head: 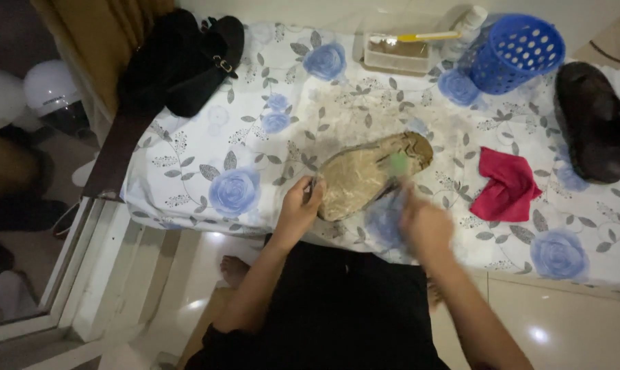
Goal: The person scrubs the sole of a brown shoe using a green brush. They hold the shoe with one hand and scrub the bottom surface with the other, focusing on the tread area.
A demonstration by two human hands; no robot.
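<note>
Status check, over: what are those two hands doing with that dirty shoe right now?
Left hand grips the upturned shoe at its heel end. Right hand blurred at the sole, holding something green, too blurred to identify. Red cloth lies clear, beside.

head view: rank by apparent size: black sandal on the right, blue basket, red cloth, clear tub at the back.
1. black sandal
2. blue basket, close to the sandal, so unsure
3. red cloth
4. clear tub

Basket and tub lie farther from the camera, so they may look smaller than they are.
</note>
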